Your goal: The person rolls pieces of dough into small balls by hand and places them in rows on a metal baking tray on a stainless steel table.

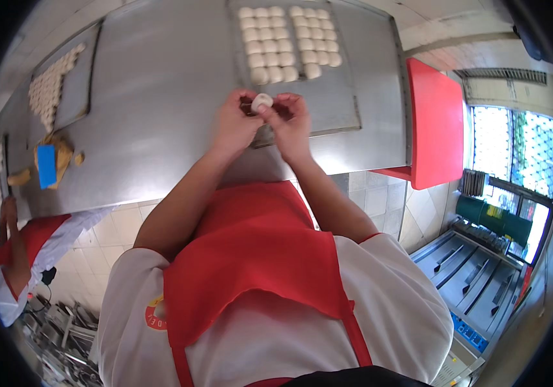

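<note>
Between my two hands is a small round piece of pale dough (pixel 262 101), held above the near part of a metal tray. My left hand (pixel 236 122) grips it from the left with curled fingers. From the right, my right hand (pixel 288 121) pinches it, its thumb pressed against the front. Just beyond my hands, rows of pale dough balls (pixel 268 45) lie on the tray (pixel 334 106) in two blocks. The near part of that tray is partly hidden by my hands.
A steel table (pixel 160 97) runs to the left, bearing another tray of dough balls (pixel 54 87), a blue scraper (pixel 46 166) and a lump of yellowish dough (pixel 63 155). A co-worker's arm (pixel 15 251) reaches in at far left. A red panel (pixel 434 126) stands right of the table.
</note>
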Motion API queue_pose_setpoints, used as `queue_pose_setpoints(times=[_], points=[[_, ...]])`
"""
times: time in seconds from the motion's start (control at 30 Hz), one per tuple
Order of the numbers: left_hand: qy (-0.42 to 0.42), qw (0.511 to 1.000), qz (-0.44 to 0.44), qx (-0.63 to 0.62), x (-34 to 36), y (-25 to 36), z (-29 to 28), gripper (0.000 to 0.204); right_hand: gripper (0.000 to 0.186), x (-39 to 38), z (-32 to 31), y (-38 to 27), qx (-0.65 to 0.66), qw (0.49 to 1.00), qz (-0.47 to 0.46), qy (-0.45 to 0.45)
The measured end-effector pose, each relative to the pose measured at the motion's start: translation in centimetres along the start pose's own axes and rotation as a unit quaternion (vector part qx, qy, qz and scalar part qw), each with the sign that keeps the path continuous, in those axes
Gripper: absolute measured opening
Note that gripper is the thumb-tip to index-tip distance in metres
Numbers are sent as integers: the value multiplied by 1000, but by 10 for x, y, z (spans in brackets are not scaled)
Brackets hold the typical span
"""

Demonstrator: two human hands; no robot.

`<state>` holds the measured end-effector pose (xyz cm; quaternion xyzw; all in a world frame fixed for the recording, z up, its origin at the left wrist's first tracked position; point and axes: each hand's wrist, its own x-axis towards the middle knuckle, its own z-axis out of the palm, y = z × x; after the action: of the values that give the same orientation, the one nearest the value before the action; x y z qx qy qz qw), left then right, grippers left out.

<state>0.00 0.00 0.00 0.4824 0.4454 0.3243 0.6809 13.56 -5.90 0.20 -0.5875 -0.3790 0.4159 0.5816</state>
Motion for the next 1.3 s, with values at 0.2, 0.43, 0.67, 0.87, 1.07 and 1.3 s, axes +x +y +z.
queue_pose_setpoints(times=[0.2,0.43,0.67,0.87,1.07,1.3], points=[[-31,917,208,339,59,17,138,72,26,96,-162,-16,-188,976,19,104],[-93,764,256,585,79,3,158,70,31,144,-189,3,-297,950,23,90],[-95,763,235,594,80,2,160,67,33,139,-181,10,-270,957,-2,108],[-58,796,270,538,57,54,134,66,31,120,-198,25,-449,861,-222,88],[143,812,191,532,-55,55,18,63,45,123,-188,4,-477,841,-251,53],[385,745,37,544,-193,13,-150,61,63,158,-140,38,-653,703,-271,-75]])
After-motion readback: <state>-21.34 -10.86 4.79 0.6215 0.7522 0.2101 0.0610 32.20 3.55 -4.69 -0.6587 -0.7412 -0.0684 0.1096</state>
